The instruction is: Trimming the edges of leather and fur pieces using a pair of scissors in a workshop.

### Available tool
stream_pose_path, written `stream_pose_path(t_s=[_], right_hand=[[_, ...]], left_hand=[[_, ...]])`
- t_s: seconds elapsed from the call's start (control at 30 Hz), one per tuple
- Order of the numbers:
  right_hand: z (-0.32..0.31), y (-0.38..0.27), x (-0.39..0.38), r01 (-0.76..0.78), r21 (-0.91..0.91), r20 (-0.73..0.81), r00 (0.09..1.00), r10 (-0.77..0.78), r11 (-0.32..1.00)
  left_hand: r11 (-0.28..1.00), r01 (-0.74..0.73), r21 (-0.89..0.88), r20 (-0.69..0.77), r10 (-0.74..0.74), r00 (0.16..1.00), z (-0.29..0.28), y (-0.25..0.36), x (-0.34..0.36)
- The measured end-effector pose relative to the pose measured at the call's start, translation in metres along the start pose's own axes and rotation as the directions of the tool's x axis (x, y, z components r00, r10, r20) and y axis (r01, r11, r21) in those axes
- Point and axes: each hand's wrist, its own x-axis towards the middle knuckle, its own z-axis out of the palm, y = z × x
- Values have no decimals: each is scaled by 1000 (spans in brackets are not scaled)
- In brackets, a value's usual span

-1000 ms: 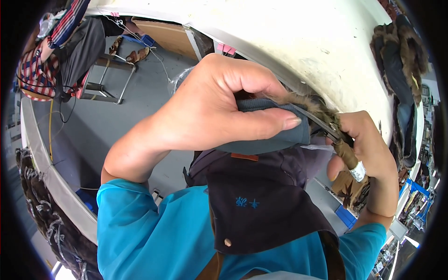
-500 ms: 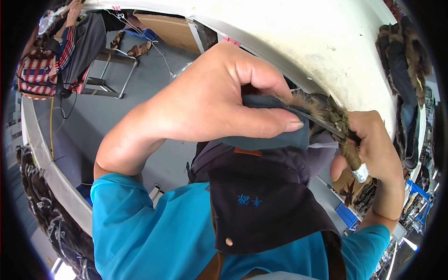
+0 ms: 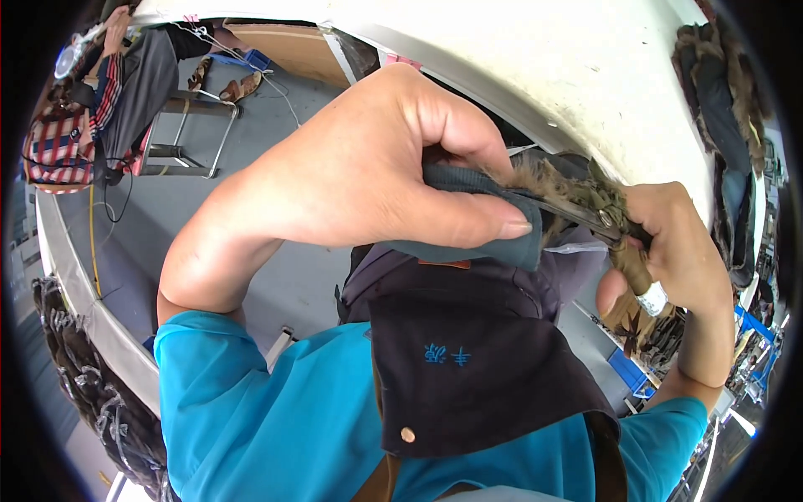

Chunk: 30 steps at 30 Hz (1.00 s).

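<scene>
My left hand (image 3: 385,167) pinches a grey-teal fabric piece (image 3: 477,255) trimmed with brown fur (image 3: 539,176), thumb across the fabric, fingers curled behind it. My right hand (image 3: 669,251) grips scissors (image 3: 606,222) with a brown-wrapped handle ending in a white band. The blades lie along the fabric's fur edge beside my left thumb; whether they touch the fabric or are closed is hard to tell. Below the work is my dark apron (image 3: 493,376).
A white table (image 3: 569,58) spans the top. Fur-and-fabric pieces (image 3: 715,100) hang at the right, more fur bundles (image 3: 92,393) at the lower left. A seated person (image 3: 134,92) works at upper left, near a metal-framed stool (image 3: 213,138) and sandals (image 3: 242,84).
Both hands have shifted upward with the fabric and scissors; my left hand also moved left and my right hand outward right. The other person's hand rose toward the upper edge.
</scene>
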Motion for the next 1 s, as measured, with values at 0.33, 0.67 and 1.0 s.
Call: stream_pose_path(t_s=[0.33, 0.67, 1.0], right_hand=[[-2, -16, 4, -9, -55, -41, 999, 7, 998], [6, -10, -1, -173, 78, -15, 984, 175, 982], [5, -13, 4, -117, -26, -53, 992, 116, 993]], left_hand=[[998, 47, 34, 42, -49, 998, 0, 0, 1], [990, 115, 77, 34, -118, 992, 1, 3, -1], [982, 189, 16, -19, -189, 982, 4, -1, -2]])
